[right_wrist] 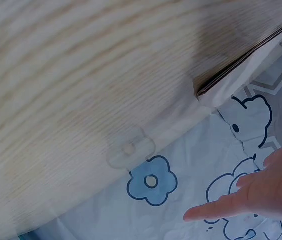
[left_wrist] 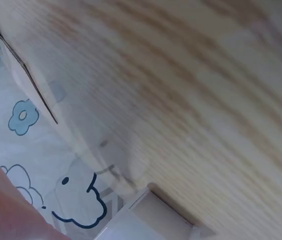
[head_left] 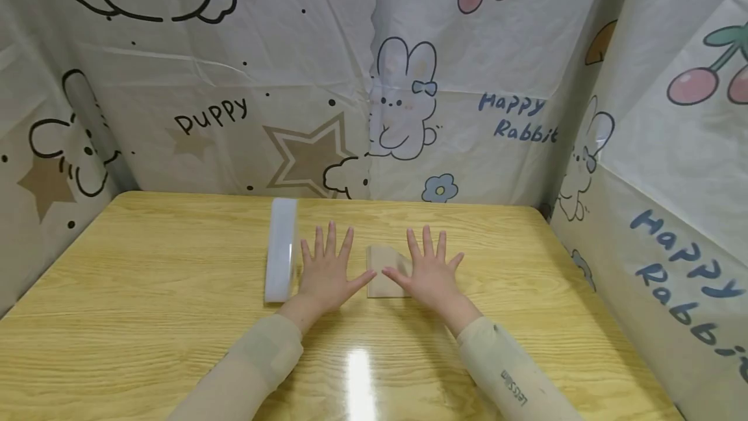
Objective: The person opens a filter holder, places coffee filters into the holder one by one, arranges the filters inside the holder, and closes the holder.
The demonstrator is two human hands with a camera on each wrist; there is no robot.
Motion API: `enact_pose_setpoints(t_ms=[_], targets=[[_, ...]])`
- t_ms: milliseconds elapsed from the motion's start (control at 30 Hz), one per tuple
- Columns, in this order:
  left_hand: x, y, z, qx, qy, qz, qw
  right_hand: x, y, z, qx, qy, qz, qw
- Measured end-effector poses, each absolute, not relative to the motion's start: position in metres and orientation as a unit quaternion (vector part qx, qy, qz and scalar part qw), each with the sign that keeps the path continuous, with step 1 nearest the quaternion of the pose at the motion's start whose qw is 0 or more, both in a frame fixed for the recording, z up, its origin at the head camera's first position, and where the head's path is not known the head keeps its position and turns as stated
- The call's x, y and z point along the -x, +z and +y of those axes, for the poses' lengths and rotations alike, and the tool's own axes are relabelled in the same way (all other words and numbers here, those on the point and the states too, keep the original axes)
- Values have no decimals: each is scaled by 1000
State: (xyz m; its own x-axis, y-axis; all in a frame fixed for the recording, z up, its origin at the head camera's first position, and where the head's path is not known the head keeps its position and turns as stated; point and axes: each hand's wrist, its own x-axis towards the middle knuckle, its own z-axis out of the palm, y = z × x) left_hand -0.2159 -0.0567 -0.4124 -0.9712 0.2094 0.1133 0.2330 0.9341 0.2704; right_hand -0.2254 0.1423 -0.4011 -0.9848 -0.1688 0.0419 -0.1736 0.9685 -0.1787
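My left hand (head_left: 327, 278) is spread with straight fingers, between a long white box-like object (head_left: 280, 252) on its left and a flat tan piece that looks like folded cardboard (head_left: 382, 271) on its right. My right hand (head_left: 431, 278) is spread too, its thumb over the right part of the tan piece. Neither hand holds anything. Edge-on in the right wrist view, the tan piece (right_wrist: 240, 62) shows thin stacked layers and lies flat. One end of the white object (left_wrist: 155, 220) appears at the bottom of the left wrist view; what it contains is hidden.
Both objects lie on a wood-grain table (head_left: 146, 291). A printed cloth (head_left: 234, 83) with cartoon animals and lettering hangs behind the table's far edge and along both sides. Light glares off the table near the front.
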Motion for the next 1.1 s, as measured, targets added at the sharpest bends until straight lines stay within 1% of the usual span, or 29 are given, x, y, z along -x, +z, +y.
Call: enact_pose_setpoints(t_ms=[233,467,567,700,1100], targets=[[215,-404,-57,121,-159,-977,72,226,-401,142,-87,87,-992,14],[217,-397,-59,122,-145,-980,65,227,-402,140,-87,85,-993,6],[219,-392,-61,115,-141,-980,79,228,-402,140,-86,88,-992,1],[223,-382,-66,106,-145,-978,102,228,-402,141,-85,92,-992,8],[229,-356,-89,81,-148,-979,112,223,-400,141,-89,103,-991,9]])
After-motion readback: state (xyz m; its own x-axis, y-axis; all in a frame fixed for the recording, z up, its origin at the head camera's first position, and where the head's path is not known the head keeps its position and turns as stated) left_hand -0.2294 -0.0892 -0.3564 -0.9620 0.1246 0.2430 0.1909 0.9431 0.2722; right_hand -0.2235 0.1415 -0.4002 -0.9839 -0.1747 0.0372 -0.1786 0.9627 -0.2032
